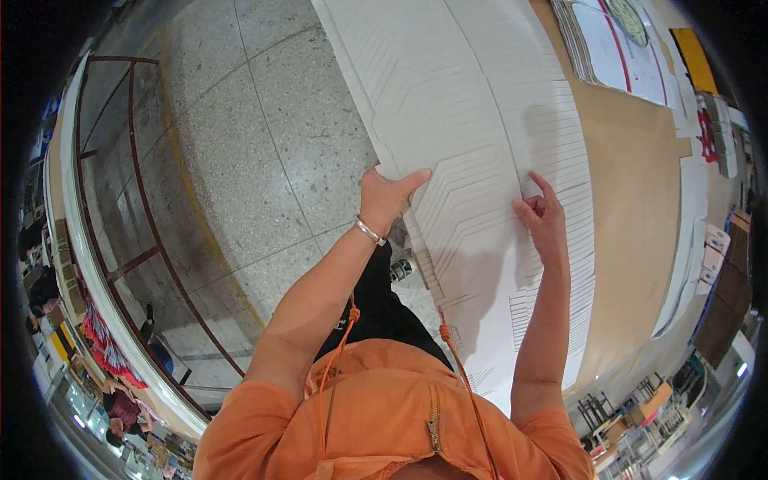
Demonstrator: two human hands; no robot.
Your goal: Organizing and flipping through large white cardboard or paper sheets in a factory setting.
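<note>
A long spread of overlapping white paperboard sheets (448,88) runs along the table in two rows, their staggered edges showing as many thin lines. My left hand (388,196) is at the left edge of the near sheets. Its thumb lies on top while the other fingers go under the edge, out of sight, so the hand grips the paperboard. Over the right row is my right hand (546,222), its index finger and thumb apart and the remaining fingers curled. Nothing shows between them; whether the fingertips touch the sheets is hard to tell.
Brown board (628,176) covers the table right of the sheets. A stack of printed white sheets (604,48) lies at the far right, with a roll of pale tape (626,20) on it. Left, beyond the speckled floor (264,104), stands a rusty metal frame (144,184) of another table.
</note>
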